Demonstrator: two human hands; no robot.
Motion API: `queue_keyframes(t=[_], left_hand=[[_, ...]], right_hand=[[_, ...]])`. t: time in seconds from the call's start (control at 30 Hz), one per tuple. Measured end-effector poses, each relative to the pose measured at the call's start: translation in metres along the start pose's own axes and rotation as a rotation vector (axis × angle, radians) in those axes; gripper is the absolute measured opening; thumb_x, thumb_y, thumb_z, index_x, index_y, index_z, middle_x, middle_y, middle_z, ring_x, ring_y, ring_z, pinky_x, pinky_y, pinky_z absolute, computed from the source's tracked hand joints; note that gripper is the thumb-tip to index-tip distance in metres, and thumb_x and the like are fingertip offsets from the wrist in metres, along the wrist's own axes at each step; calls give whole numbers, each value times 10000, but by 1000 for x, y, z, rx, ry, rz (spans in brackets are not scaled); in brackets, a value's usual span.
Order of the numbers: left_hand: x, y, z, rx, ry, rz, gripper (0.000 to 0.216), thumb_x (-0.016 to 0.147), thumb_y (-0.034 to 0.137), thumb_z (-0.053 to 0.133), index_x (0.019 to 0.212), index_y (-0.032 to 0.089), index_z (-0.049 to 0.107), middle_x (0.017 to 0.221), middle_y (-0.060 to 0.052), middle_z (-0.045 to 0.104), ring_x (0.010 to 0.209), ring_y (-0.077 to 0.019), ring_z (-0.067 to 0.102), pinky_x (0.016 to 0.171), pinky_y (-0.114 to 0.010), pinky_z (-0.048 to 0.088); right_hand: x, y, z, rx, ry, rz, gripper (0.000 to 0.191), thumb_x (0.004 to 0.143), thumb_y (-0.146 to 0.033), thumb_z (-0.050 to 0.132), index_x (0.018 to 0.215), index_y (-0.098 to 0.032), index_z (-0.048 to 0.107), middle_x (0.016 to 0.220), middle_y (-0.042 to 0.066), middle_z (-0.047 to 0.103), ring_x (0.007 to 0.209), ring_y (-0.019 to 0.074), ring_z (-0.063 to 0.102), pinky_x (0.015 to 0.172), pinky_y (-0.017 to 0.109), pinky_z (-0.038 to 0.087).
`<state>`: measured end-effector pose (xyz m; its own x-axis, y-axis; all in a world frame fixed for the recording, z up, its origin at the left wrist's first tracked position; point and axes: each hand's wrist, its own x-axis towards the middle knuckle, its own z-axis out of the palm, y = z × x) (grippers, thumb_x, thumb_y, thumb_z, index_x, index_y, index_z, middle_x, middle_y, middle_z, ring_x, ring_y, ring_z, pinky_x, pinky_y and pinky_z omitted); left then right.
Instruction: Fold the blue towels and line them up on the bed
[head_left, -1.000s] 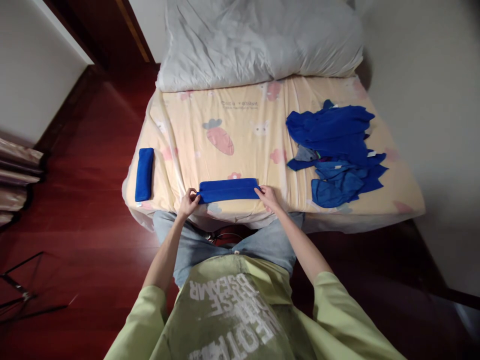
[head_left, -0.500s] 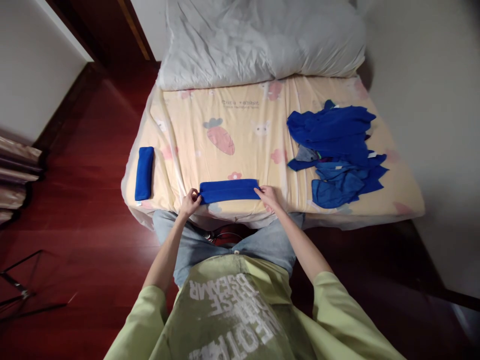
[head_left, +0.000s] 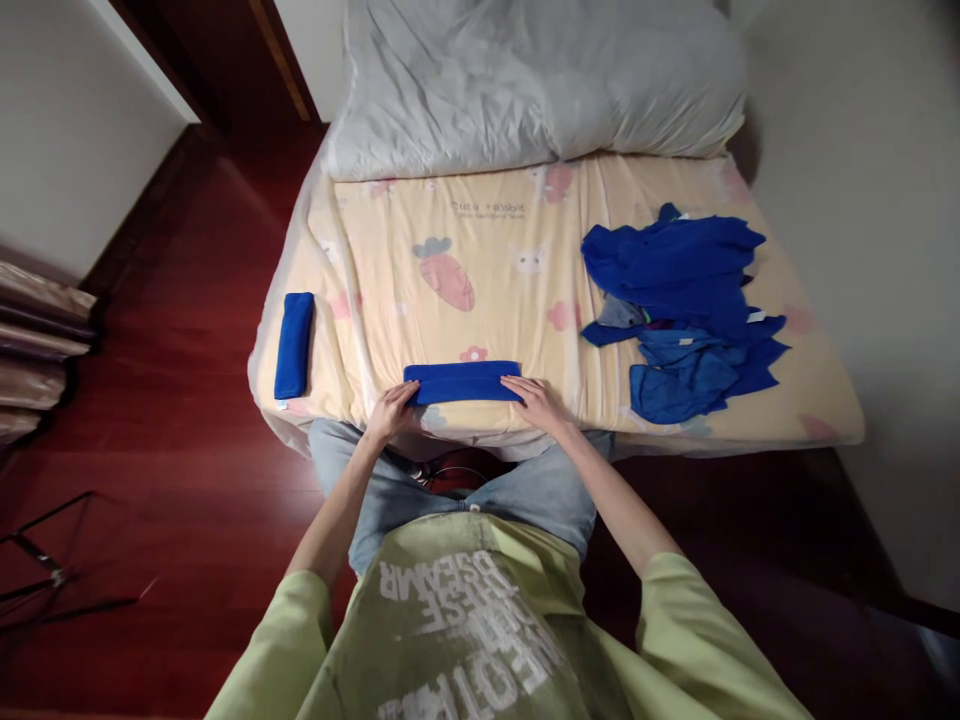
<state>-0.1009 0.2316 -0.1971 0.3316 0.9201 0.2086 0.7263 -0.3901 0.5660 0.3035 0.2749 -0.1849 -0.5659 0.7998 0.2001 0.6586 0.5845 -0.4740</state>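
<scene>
A blue cloth (head_left: 463, 382), folded into a long flat strip, lies crosswise near the front edge of the bed. My left hand (head_left: 393, 408) rests on its left end with the fingers laid flat. On the right end lie the outstretched fingers of my right hand (head_left: 537, 402). Neither hand grips the cloth; both press it from above. Over at the bed's left side is a second blue folded cloth (head_left: 294, 346), with a small white tag at its near end. A loose heap of blue cloths (head_left: 675, 270) spreads on the right, partly hiding a grey piece.
The bed (head_left: 375, 260) has a yellow sheet printed with carrots and rabbits. A grey-white quilt (head_left: 525, 90) is bunched at the far end. Black stand legs (head_left: 56, 575) are on the dark red floor at left, below a curtain (head_left: 37, 340).
Both hands have gone from pinching the cloth's ends to lying with fingers stretched on top of it. The view has shifted slightly.
</scene>
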Motion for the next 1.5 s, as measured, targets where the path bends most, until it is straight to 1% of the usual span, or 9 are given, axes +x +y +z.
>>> queue_keyframes(t=[0.13,0.3,0.43,0.6,0.77,1.0,1.17,1.3,1.5], left_hand=[[7,-7,-5,-138,35,-92,469,881,217,537,1336,167,640,1348,-133,682,1271,-276,631,1117,-468,504],[21,-9,-10,-273,89,-325,429,924,441,575,1238,157,638,1056,-111,746,922,-257,718,866,-392,585],[38,-10,-9,-276,142,-411,439,938,496,534,1204,153,598,890,-71,694,788,-229,673,747,-349,558],[55,-13,-10,-245,146,-492,380,945,399,522,1238,163,579,889,-70,673,838,-242,674,789,-365,550],[69,-12,-10,-188,179,-528,341,933,277,529,1251,170,586,1056,-120,646,878,-242,683,830,-392,573],[71,4,-11,206,160,-352,275,1003,227,420,1107,199,672,1272,-165,595,1124,-315,627,972,-474,516],[57,5,-18,238,6,-83,275,972,263,520,1189,170,662,1358,-190,608,1278,-358,546,1071,-537,455],[61,0,-26,256,-104,-6,305,931,233,576,1214,152,656,1325,-224,620,1232,-368,571,1025,-533,480],[89,-10,-48,477,-291,108,241,983,113,448,1076,166,664,1009,-151,674,965,-271,606,856,-419,468]], right_hand=[[7,10,4,146,41,79,575,852,-65,540,1379,-264,655,1378,54,687,1295,236,631,1112,455,471],[21,24,11,438,127,330,364,899,-285,609,1245,-210,693,1192,100,747,1113,257,699,1018,443,543],[34,30,15,517,179,464,375,902,-447,624,1172,-191,670,1063,110,737,971,262,700,932,441,572],[48,37,19,519,216,535,424,904,-552,592,1163,-218,625,991,86,695,915,247,673,877,423,577],[61,43,19,415,253,559,456,849,-561,663,1146,-218,621,1002,96,694,873,250,653,848,429,570],[62,21,8,98,286,384,294,950,-370,585,1171,-202,682,1266,159,647,1105,290,634,979,461,516],[47,14,-3,-109,92,110,370,1004,-224,444,1272,-198,697,1378,151,642,1300,307,556,1124,528,392],[41,30,-8,-168,0,-14,485,978,-324,526,1433,-172,597,1440,175,606,1345,339,532,1131,553,385],[57,40,-19,-324,-103,-141,441,925,-200,533,1347,-171,657,1227,187,717,1093,335,636,947,502,455]])
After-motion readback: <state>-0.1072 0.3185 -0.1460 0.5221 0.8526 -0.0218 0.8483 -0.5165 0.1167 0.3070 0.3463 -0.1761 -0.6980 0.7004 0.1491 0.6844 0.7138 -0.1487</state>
